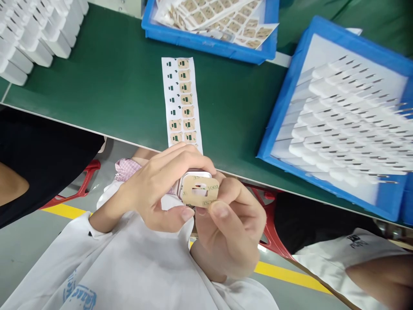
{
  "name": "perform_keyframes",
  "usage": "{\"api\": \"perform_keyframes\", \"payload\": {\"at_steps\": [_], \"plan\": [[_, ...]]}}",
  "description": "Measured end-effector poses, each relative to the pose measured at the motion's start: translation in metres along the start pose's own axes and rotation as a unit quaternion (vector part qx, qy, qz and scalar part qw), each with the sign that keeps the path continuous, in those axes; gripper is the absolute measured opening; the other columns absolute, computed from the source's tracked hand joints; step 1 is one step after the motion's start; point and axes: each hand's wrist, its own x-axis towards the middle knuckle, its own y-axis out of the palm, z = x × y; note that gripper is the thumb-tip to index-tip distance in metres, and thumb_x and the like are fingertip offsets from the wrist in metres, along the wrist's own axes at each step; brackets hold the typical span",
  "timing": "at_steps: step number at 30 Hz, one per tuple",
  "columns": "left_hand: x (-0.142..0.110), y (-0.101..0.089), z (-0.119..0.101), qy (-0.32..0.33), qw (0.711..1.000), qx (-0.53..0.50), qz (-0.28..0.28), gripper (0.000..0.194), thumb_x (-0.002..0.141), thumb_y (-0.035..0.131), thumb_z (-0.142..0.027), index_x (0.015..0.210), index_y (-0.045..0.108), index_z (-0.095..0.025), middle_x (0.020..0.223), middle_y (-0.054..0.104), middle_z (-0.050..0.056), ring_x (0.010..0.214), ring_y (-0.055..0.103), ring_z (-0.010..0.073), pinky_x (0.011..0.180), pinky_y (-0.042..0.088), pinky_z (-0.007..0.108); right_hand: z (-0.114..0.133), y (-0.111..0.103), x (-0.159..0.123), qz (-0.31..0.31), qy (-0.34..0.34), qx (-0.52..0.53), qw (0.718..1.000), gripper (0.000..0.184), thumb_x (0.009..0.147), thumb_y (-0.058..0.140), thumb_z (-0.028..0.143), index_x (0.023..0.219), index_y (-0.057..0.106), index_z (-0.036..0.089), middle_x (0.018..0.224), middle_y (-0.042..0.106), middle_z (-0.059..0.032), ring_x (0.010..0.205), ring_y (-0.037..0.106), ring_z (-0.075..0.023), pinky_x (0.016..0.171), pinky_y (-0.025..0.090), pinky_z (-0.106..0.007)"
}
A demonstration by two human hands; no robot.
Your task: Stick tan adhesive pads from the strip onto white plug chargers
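My left hand (164,185) is wrapped round a small white plastic housing (180,186), its end turned up toward me. Between the thumb and forefinger of my right hand (234,215) is the edge of a tan adhesive sticker (193,198) with printed letters and a cut-out in its middle. The sticker lies over the housing's end; whether it is fully stuck down I cannot tell. Just beyond my hands, a white backing sheet (180,105) lies on the table, with tan stickers in its right column and bare spots in its left.
A blue bin (209,45) of sticker sheets stands at the back. To the right, a blue tray (287,112) holds rows of white parts with metal pins. White housings (38,34) stand at left on the green table (106,82). People sit on both sides.
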Motion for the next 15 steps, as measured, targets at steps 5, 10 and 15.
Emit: {"api": "perform_keyframes", "payload": {"at_steps": [5,10,15], "plan": [[0.0001,0.0001,-0.0005,0.002,1.0,0.006,0.001,0.035,0.094,0.057,-0.052,0.112,0.06,-0.022,0.089,0.065,0.003,0.076,0.061,0.019,0.07,0.058,0.041,-0.0013,-0.0001,0.0006,0.003,0.002,-0.008,1.0,0.027,0.094,0.068,0.027,0.072,0.054,0.021,0.065,0.046,0.0028,0.062,0.044,-0.0118,0.058,0.04,-0.027],[0.0001,0.0003,-0.0024,-0.019,1.0,-0.001,0.0,0.034,0.096,0.055,-0.052,0.109,0.061,-0.021,0.089,0.065,0.005,0.076,0.062,0.0201,0.07,0.056,0.042,-0.0009,0.0007,0.0001,-0.013,-0.005,-0.036,0.999,0.029,0.094,0.069,0.028,0.07,0.054,0.022,0.064,0.045,0.0027,0.06,0.044,-0.0127,0.057,0.041,-0.029],[0.0007,-0.0001,-0.0006,-0.006,1.0,0.01,0.0,0.032,0.096,0.054,-0.051,0.109,0.061,-0.023,0.087,0.064,0.004,0.074,0.061,0.0187,0.066,0.056,0.039,-0.0011,0.0019,0.0006,-0.022,-0.014,-0.038,0.999,0.027,0.093,0.069,0.027,0.07,0.055,0.022,0.063,0.046,0.0031,0.058,0.045,-0.0124,0.055,0.041,-0.029]]}}
